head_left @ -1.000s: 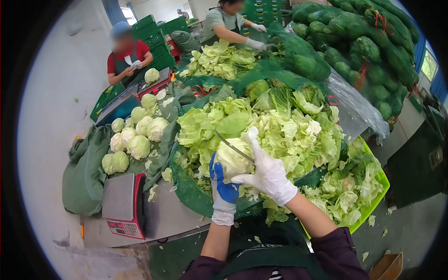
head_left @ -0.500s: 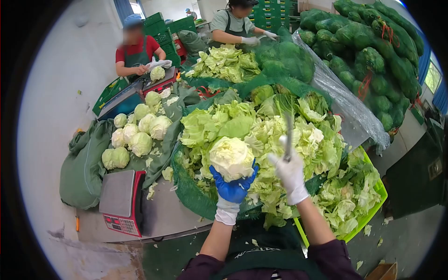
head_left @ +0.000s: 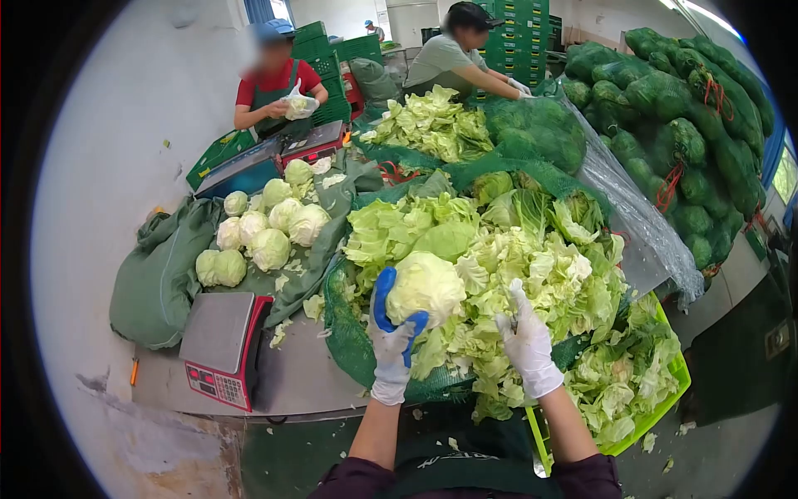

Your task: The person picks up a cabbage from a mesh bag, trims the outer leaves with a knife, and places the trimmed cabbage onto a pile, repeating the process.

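Head view: round, pale, crinkled cabbage head [head_left: 425, 287] cupped from below in blue-and-white gloved left hand [head_left: 391, 333], fingers wrapped around its underside. Just right, white-gloved right hand [head_left: 526, 341] resting fingers-spread on loose, ruffled cabbage leaves [head_left: 532, 258], gripping nothing. Beneath both, green mesh netting [head_left: 349, 349]. Further left, trimmed smooth heads [head_left: 266, 229] piled on green cloth; nearer, flat steel-topped red scale [head_left: 218, 345]. Right of the right hand, lime plastic crate [head_left: 677, 378] of scraps.
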Action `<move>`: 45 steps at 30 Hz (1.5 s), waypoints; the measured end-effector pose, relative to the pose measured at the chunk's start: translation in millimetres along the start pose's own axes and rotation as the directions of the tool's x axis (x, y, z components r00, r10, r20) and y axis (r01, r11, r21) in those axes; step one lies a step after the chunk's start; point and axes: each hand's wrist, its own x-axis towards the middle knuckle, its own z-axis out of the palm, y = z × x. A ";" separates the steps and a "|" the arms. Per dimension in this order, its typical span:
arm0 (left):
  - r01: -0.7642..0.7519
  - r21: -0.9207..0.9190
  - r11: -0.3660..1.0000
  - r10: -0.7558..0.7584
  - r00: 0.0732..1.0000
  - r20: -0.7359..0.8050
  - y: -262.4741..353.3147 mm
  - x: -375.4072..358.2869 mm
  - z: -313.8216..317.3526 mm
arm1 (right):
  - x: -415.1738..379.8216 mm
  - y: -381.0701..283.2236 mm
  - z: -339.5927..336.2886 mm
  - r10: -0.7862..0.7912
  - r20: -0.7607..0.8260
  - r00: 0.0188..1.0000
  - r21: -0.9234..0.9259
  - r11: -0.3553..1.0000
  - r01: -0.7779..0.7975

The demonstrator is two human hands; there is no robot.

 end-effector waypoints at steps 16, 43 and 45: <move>-0.101 0.381 0.919 0.056 0.990 0.128 0.0 -1.6 -0.3 | 28.5 2.1 -33.4 -0.235 0.410 0.882 -0.643 0.611 0.462; 0.082 0.261 0.962 -0.074 0.997 -0.038 11.0 0.2 -8.2 | 30.2 6.8 -20.5 0.099 0.344 0.934 -0.062 0.995 -0.082; 0.258 -0.224 0.940 -0.273 0.961 -0.038 -2.8 11.0 -42.1 | 31.3 22.2 -4.0 0.064 0.263 0.963 -0.062 0.997 -0.050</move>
